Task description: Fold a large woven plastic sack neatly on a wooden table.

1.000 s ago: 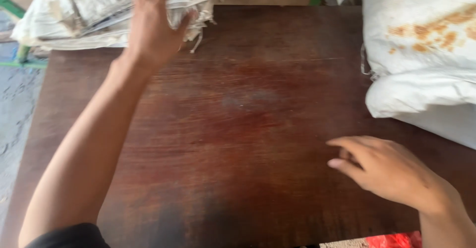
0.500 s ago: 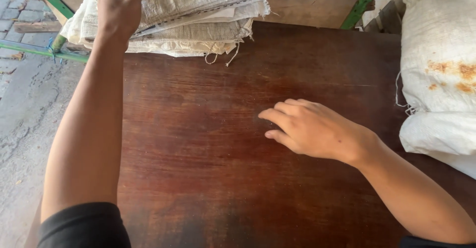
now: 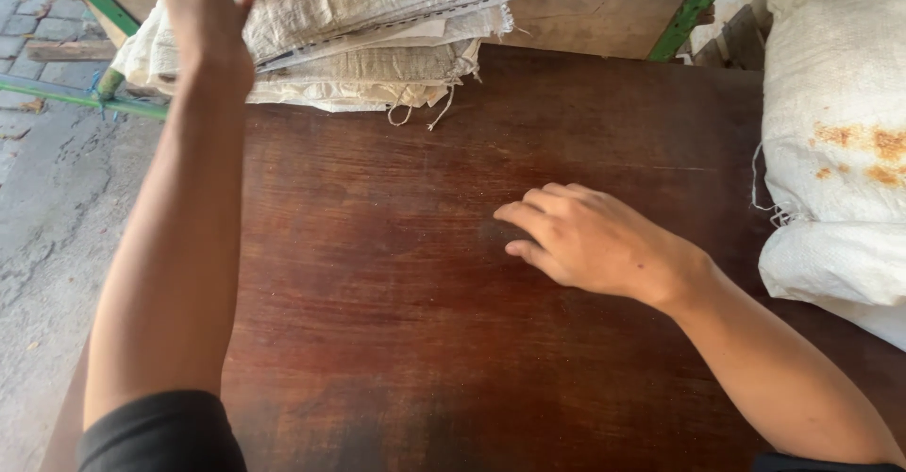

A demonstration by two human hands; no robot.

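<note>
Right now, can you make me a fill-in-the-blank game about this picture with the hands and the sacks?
1. The left hand reaches onto the stack of folded woven sacks at the ____ edge of the table.
2. The right hand rests with its palm facing ____ on the bare wood.
3. The table top is made of dark brown ____.
4. The filled white sack with rusty orange stains lies on the person's ____ side.

Missing words: far; down; wood; right

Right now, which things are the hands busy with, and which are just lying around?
Busy with:
- left hand on the stack of woven sacks
- right hand flat on the brown wooden table

Lying around:
- filled white sacks with rusty stains
- green metal frame
</note>
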